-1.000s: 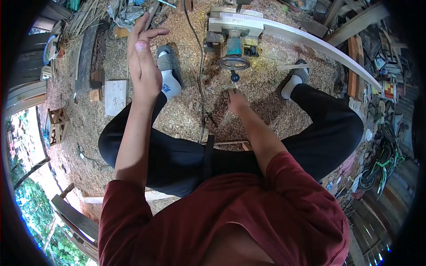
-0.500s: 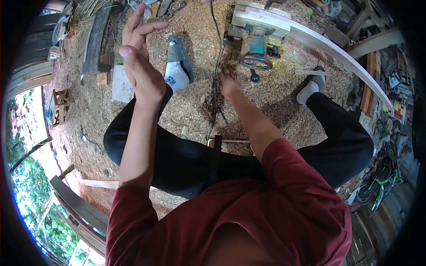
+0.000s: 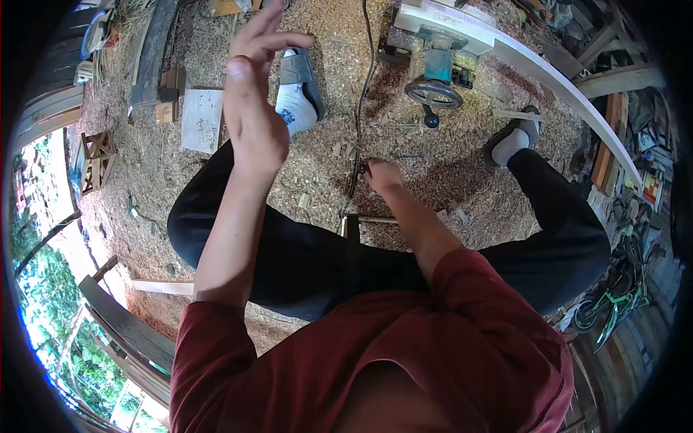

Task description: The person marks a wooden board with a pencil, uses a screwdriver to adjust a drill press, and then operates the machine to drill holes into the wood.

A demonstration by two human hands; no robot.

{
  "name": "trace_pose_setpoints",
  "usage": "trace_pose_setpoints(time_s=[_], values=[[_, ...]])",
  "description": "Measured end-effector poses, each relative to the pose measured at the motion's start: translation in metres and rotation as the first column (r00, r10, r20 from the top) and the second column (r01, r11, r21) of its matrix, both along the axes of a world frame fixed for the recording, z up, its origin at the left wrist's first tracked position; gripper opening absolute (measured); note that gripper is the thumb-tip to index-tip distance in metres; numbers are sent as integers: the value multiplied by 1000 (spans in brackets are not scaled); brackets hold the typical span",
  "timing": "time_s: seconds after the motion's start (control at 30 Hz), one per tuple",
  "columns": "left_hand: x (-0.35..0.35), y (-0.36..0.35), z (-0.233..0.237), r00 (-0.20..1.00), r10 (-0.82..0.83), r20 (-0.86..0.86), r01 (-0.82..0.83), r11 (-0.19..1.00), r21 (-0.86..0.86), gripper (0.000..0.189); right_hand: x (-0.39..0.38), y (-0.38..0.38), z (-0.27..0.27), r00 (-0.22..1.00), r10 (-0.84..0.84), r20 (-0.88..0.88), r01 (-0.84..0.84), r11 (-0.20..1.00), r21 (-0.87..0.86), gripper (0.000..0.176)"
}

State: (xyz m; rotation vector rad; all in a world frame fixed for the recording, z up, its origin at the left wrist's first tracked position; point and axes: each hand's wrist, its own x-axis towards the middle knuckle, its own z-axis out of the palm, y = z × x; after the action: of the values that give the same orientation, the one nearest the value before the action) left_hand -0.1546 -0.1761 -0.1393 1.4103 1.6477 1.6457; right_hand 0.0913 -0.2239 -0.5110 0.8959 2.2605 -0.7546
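Observation:
My left hand (image 3: pixel 254 101) is raised at the upper left with its fingers apart and nothing in it, above the sandaled foot (image 3: pixel 298 90). Low over the shavings-covered floor (image 3: pixel 325 169), my right hand (image 3: pixel 383 176) has its fingers curled beside the black cable (image 3: pixel 359 115); what they hold, if anything, is hidden. A thin blue stick (image 3: pixel 409 156) lies just beyond that hand. Farther up stands a green vise or clamp (image 3: pixel 438 65) with a round handwheel (image 3: pixel 433 94) and a dark ball knob, next to a long pale board (image 3: pixel 548 76).
A pale flat board (image 3: pixel 201 120) lies left of my foot, near a small wooden block (image 3: pixel 167 111). A wooden crate-like piece (image 3: pixel 97 160) is at the far left. A green bicycle (image 3: pixel 621 296) and assorted clutter are at the right. Thin wood (image 3: pixel 516 114) lies by the other foot.
My right hand has drawn back toward my body, away from the handwheel, and its fingers have curled. My left hand stays raised and spread. The whole view has shifted slightly.

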Motion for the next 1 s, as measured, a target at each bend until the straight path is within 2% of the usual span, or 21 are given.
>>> trace_pose_setpoints(time_s=[0.1,0.13,0.17,0.23,0.27,0.3,0.37,0.4,0.43,0.47,0.6,0.67,0.7,0.73,0.77,0.8,0.83,0.87,0.9,0.97,1.0], values=[[9,3,-3,998,-57,-24,58,998,23,74,-7,-13,-3,991,-98,91,102,994,-41,43],[3,7,-15,991,-29,-131,39,996,82,71,-11,-11,-5,986,-107,130,117,991,-70,51],[3,8,-17,987,-36,-155,48,996,74,68,-13,-7,-5,986,-112,120,119,991,-56,51],[7,10,-14,987,-47,-154,52,998,31,64,-15,0,3,975,-59,214,92,984,-150,55],[8,12,-12,986,-48,-161,58,997,57,64,-14,-3,-17,972,-30,235,66,987,-149,53],[9,14,-10,985,-56,-164,63,997,37,62,-7,-5,-23,973,-41,227,70,990,-121,53],[11,18,-4,982,-61,-176,69,997,41,60,4,-6,-20,986,-157,-51,153,985,-74,41],[14,20,0,978,-55,-200,57,998,4,69,0,5,-2,985,-159,-61,156,986,-52,41],[17,22,5,974,-50,-221,44,998,-33,78,-3,17,32,991,-135,6,134,978,-162,44],[20,24,10,974,-54,-221,52,999,-17,75,-5,24,55,992,-105,73,122,954,-274,47],[39,26,53,947,-68,-313,109,987,117,69,7,51,84,996,-11,86,30,972,-232,36],[48,25,69,943,-92,-321,148,977,155,66,26,69,107,972,47,-232,-105,964,-244,32],[52,24,75,936,-122,-329,186,968,169,64,32,78,135,972,48,-230,-102,968,-228,32],[57,26,77,944,-119,-306,195,953,230,50,36,89,180,963,12,-268,-70,975,-209,30],[61,27,78,944,-117,-308,197,949,245,50,41,98,216,952,-23,-307,-38,981,-191,29],[64,28,80,937,-150,-316,221,954,203,43,50,105,236,951,-20,-307,-36,984,-175,29],[68,29,80,929,-183,-322,244,957,158,37,60,113,252,895,-130,-426,62,983,-171,28],[70,34,75,905,-142,-401,220,963,155,32,70,120,267,811,-230,-538,156,971,-180,28],[72,37,70,905,-139,-402,220,961,165,32,77,128,289,811,-225,-540,157,973,-170,28],[73,41,64,881,-131,-455,185,980,75,35,88,144,332,683,-362,-634,253,932,-260,18],[72,43,67,880,-128,-457,184,980,80,35,92,151,350,683,-358,-637,252,934,-255,18]])
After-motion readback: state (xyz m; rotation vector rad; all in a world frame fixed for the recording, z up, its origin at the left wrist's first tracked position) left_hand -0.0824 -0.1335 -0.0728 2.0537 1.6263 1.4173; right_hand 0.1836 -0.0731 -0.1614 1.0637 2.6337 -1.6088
